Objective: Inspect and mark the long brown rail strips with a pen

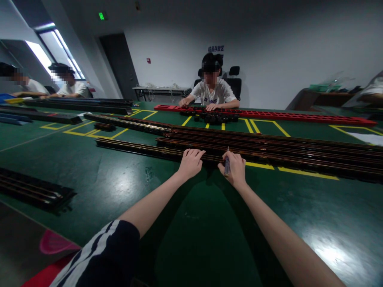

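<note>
My left hand point(191, 162) lies over a long dark rail point(134, 148) with thin copper-coloured strips, its fingers bent across the top and steadying it. My right hand point(237, 169) is closed around a screwdriver point(227, 166) with a translucent handle, its thin tip pointing up and away. That hand is close to the rail's right part, which is partly hidden by the fingers. Just behind, several similar long rails point(284, 148) lie side by side and stretch off to the right.
A co-worker point(214, 89) sits across the green table point(119, 187), behind a red slotted beam point(299, 116) and a heap of black parts point(214, 115). More rails point(32, 189) lie at the near left. A pink basin point(55, 242) is below the table edge. Other people point(70, 85) sit at the far left.
</note>
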A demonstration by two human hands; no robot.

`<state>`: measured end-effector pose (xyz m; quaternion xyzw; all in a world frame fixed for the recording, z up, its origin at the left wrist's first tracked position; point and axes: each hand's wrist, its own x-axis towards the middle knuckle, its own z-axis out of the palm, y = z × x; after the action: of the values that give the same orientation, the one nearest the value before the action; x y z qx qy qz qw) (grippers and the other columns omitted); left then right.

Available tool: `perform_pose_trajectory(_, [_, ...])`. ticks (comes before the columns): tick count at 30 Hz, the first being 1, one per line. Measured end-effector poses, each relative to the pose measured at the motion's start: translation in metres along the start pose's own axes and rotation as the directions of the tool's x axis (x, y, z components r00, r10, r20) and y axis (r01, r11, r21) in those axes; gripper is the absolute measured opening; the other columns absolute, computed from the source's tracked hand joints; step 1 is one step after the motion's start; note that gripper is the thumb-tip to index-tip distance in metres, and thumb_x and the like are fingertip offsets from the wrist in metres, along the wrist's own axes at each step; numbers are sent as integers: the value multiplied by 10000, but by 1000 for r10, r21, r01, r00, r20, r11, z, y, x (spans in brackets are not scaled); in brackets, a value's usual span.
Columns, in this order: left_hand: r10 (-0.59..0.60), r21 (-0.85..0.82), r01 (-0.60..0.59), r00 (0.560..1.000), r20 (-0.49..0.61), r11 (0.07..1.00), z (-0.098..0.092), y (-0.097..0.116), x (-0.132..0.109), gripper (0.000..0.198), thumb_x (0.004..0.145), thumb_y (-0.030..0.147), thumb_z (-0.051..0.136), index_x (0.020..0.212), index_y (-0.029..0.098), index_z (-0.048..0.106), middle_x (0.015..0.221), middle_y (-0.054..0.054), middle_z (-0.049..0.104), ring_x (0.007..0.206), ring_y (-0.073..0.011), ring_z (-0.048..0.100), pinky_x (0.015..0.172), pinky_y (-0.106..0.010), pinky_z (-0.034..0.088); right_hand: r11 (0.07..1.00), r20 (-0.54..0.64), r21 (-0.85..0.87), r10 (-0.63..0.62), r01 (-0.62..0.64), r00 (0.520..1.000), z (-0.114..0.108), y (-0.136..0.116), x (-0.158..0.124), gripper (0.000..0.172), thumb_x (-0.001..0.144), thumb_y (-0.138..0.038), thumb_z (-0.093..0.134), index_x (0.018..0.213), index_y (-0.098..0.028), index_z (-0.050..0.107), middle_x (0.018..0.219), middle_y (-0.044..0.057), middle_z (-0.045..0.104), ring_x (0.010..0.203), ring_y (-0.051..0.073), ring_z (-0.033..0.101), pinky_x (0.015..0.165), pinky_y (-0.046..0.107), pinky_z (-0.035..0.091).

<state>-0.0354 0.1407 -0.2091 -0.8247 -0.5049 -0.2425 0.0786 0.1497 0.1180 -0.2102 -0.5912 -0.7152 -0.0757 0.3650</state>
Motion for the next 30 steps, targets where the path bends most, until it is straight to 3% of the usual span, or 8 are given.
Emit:
perform_pose_trajectory(8, [-77, 23, 77, 997, 7, 997, -1, -1, -1, 431, 859, 108, 387, 1240, 185, 573, 1199, -78, 632, 1168, -223, 523, 1095, -450, 299, 999, -30, 17, 48, -48, 998, 0, 1, -2, 218, 626, -64, 495, 765, -232, 491, 844, 37, 683, 939, 266, 529, 850, 428, 265])
perform_pose_trajectory(13, [-80, 14, 80, 997, 16, 997, -2, 0, 0, 428, 854, 104, 388, 1230, 189, 573, 1195, -79, 631, 1167, -223, 525, 1095, -453, 303, 1000, -52, -16, 2, -3, 999, 2, 5, -4, 290, 571, -37, 492, 779, -239, 498, 879, 51, 680, 995, 289, 515, 843, 443, 237])
perform_pose_trajectory(22, [-75, 40, 75, 997, -2, 996, -1, 1, 0, 430, 836, 88, 403, 1212, 185, 590, 1158, -81, 639, 1131, -234, 533, 1082, -438, 306, 998, -46, 19, -61, 62, 997, 5, 3, -3, 136, 685, -137, 516, 781, -226, 482, 912, 43, 680, 951, 245, 560, 871, 414, 241])
perform_pose_trajectory(30, [-69, 44, 69, 998, -3, 997, 0, 0, -1, 418, 854, 98, 392, 1221, 163, 581, 1167, -79, 637, 1128, -229, 532, 1083, -435, 307, 998, -3, 21, -66, 66, 998, 2, 4, -3, 105, 730, -188, 533, 803, -231, 470, 929, 57, 681, 939, 250, 554, 864, 413, 250])
